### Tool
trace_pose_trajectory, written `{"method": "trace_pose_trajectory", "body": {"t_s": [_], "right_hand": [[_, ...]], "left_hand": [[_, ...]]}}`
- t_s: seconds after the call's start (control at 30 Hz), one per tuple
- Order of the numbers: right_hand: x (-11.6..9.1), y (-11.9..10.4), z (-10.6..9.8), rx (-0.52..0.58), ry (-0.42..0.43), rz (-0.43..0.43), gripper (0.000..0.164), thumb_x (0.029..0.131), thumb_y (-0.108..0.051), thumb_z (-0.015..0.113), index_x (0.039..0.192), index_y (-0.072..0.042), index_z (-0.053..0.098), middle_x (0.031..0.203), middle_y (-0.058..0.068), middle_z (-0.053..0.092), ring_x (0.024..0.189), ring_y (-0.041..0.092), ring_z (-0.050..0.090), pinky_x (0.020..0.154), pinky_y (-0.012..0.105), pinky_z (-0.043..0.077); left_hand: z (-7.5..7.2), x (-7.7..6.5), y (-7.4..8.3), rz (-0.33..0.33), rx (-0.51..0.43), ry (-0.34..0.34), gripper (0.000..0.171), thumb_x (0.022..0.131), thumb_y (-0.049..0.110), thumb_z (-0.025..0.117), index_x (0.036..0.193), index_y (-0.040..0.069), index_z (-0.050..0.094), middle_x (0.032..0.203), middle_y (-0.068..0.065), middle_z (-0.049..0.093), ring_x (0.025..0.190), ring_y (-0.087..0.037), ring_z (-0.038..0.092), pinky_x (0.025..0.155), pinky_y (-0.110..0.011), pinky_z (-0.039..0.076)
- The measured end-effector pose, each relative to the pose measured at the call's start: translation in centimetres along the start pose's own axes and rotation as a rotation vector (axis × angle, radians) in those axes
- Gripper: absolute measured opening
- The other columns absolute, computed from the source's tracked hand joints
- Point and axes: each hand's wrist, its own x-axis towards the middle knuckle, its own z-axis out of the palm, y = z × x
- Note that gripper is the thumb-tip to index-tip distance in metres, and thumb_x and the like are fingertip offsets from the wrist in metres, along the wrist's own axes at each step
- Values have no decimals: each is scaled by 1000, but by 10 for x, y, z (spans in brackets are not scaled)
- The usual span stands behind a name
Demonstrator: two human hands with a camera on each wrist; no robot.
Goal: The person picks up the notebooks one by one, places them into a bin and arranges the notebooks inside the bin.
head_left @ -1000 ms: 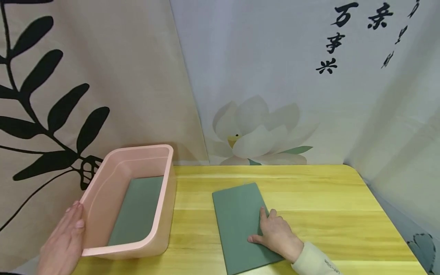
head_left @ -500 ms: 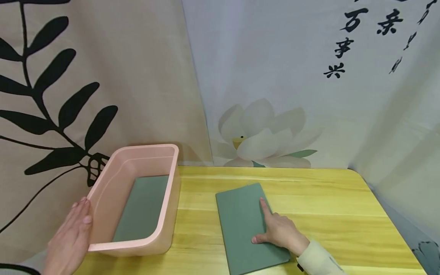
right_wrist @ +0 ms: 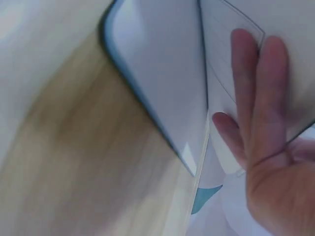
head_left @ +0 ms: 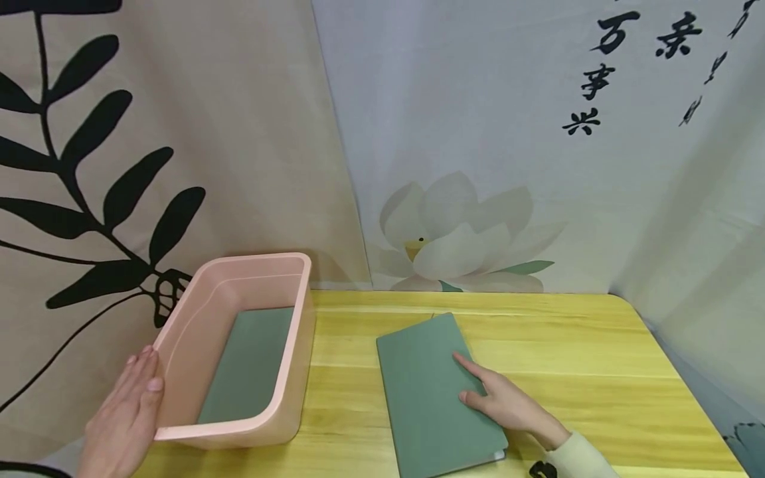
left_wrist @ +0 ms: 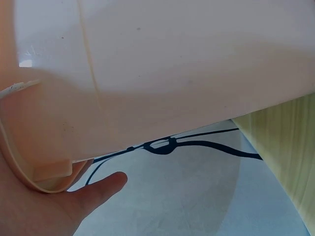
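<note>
A green notebook (head_left: 430, 398) lies on the table, its right edge slightly raised. My right hand (head_left: 508, 401) pinches its cover at that edge, with thumb and index finger on top. Straight fingers (right_wrist: 273, 93) show against the pale inner side in the right wrist view, beside a faintly lined sheet. At left stands a pink plastic bin (head_left: 293, 372), with a flat green notebook-like thing (head_left: 248, 365) on its floor. My left hand (head_left: 122, 418) rests along the bin's near left rim, fingers straight. In the left wrist view its thumb (left_wrist: 106, 189) points out below the bin wall (left_wrist: 162, 73).
The yellow wood-grain table (head_left: 574, 372) ends in a rounded far right corner. Printed cloth hangings (head_left: 478, 99) stand behind and at both sides. A black cable (head_left: 32, 469) crosses the lower left corner.
The right hand has shifted right and its fingers have slipped under the notebook's edge, lifting it so a pale strip of pages shows. The left hand stays on the bin; the view moved slightly.
</note>
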Motion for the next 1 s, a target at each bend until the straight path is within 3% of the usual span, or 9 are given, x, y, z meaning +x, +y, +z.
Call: {"method": "trace_pose_trajectory", "body": {"t_s": [0.13,0.27,0.5,0.67,0.73,0.9,0.97,1.0], "right_hand": [[-3,-4,-2,133,-15,1,73,106,-24,61,164,-3,22,166,29,23,149,47,30,117,62,31],[-7,-9,-2,203,-9,22,73,106,-23,60,165,-6,21,170,23,16,153,43,20,118,52,33],[-15,-12,3,253,83,44,73,105,-21,62,165,-9,23,172,10,17,157,31,7,123,56,13],[-21,-15,7,311,141,74,73,105,-22,62,165,-11,24,172,6,16,157,28,8,123,52,11],[-23,-17,8,314,166,75,73,105,-24,63,165,-11,25,172,5,17,158,28,8,124,45,11],[-28,-22,11,349,232,51,73,103,-22,65,164,-9,27,172,6,19,158,29,6,114,8,14],[-29,-25,12,397,251,37,73,103,-20,65,164,-7,27,172,8,18,158,30,5,107,1,16],[-29,-27,13,418,260,31,73,103,-19,65,164,-7,27,172,10,17,158,31,3,110,3,16]], "left_hand": [[0,-2,0,-12,0,-6,52,114,21,31,158,-7,30,167,-22,24,160,-21,6,124,-20,-5],[0,-3,0,-22,2,-9,52,114,21,31,158,-7,29,167,-21,22,160,-21,5,125,-22,-5],[-1,-3,-1,-17,-9,7,52,114,21,33,158,-6,31,168,-19,23,159,-15,4,124,-21,-4],[-2,-2,1,-30,-6,-3,53,114,22,33,158,-7,30,168,-20,23,160,-21,6,127,-29,-2],[-2,0,2,-36,-2,-10,53,114,23,33,158,-7,29,167,-21,22,160,-25,6,128,-34,-1],[-3,2,4,-42,6,-18,54,114,23,34,156,-10,30,166,-25,23,159,-29,8,129,-38,0],[-4,3,5,-46,12,-25,54,114,23,34,155,-11,30,165,-26,23,159,-30,7,129,-40,0],[-4,3,5,-50,13,-28,54,114,23,34,155,-11,30,165,-26,23,159,-31,7,129,-42,0]]}}
